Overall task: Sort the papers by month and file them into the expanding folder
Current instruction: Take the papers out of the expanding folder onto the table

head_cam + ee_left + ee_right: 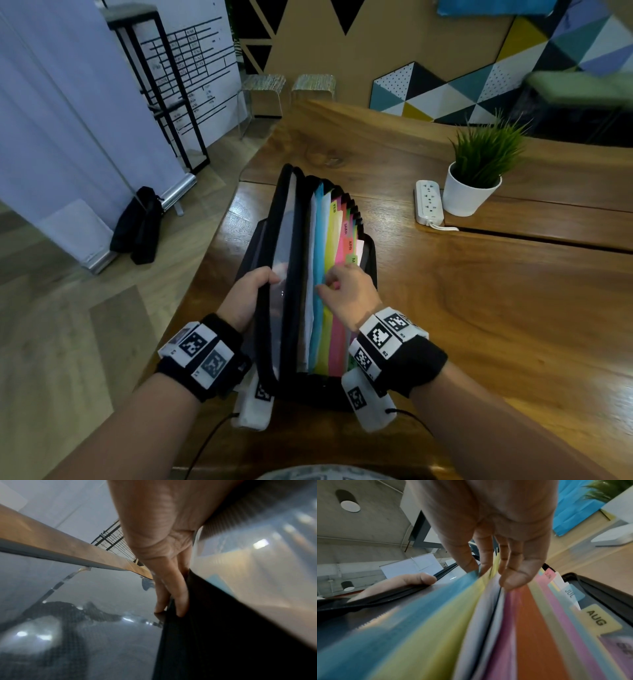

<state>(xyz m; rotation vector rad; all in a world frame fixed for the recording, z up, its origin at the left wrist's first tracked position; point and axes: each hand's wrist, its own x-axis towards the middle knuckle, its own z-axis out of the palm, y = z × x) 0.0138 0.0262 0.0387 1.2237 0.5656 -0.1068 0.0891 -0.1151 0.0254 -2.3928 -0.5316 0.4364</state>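
A black expanding folder (291, 382) stands open on the wooden table (479, 308), its coloured month dividers fanned out. My left hand (270, 277) grips the folder's left cover, thumb over its top edge; the left wrist view shows the fingers (180, 601) down the cover's outside. My right hand (327, 284) reaches into the dividers. In the right wrist view its thumb and forefinger pinch the tops of the blue divider (428, 615) and yellow divider (453, 622), while the other fingers (513, 577) rest on white papers (485, 615). Tabs JUL (570, 595) and AUG (597, 618) show behind.
A white potted plant (471, 192) and a white power strip (428, 202) stand on the table to the right of the folder. The table's left edge runs close beside the folder. A black bag (140, 226) lies on the floor to the left.
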